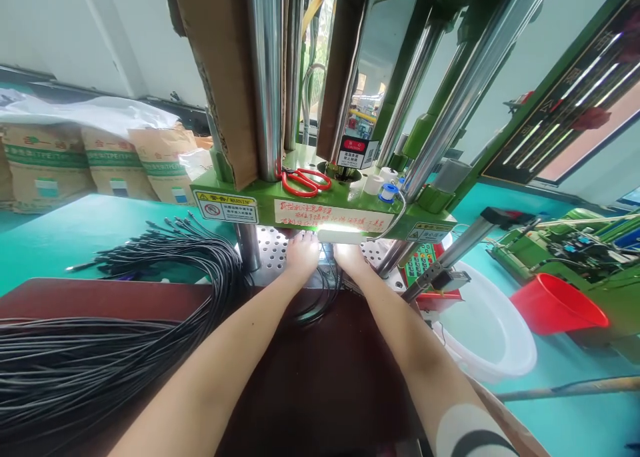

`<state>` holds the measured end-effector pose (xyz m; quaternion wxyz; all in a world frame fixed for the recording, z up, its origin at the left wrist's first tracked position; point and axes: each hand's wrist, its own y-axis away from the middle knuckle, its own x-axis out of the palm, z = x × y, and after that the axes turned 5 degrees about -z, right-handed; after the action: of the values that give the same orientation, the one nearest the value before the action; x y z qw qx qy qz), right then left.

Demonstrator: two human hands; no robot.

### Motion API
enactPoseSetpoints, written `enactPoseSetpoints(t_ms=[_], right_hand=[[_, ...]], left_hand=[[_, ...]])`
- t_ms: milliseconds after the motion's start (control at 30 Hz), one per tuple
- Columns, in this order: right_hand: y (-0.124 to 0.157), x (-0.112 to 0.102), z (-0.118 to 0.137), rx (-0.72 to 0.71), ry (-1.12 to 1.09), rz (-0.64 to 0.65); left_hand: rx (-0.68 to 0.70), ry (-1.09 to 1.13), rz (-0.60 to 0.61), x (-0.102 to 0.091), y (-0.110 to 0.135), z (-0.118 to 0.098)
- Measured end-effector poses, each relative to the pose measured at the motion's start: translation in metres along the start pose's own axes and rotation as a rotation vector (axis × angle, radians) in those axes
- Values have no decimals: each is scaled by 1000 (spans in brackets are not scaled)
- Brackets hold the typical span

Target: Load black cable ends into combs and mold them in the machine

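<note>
Both my hands reach under the green head of a press machine, above a perforated metal plate. My left hand lies at the left of the lit work spot, its fingers pointing inward and their tips hard to make out in the glare. Close by on the right, my right hand has its fingers hidden beneath a bright lamp. Thin black cables come out between the two hands and loop down over the plate's front edge. What either hand grips cannot be seen.
A thick bundle of black cables bends across the brown table on the left. Red-handled scissors and a blue-and-white tape spool rest on the press. To the right are a control panel, white tub and red bucket.
</note>
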<state>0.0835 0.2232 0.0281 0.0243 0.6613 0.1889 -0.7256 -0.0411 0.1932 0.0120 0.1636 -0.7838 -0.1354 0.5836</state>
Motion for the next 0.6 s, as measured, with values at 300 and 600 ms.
enactPoseSetpoints(t_ms=[300, 600], right_hand=[[-1, 4, 10, -67, -25, 11], [-6, 3, 20, -36, -17, -15]], left_hand=[[60, 11, -3, 4, 7, -19], [55, 49, 28, 10, -3, -13]])
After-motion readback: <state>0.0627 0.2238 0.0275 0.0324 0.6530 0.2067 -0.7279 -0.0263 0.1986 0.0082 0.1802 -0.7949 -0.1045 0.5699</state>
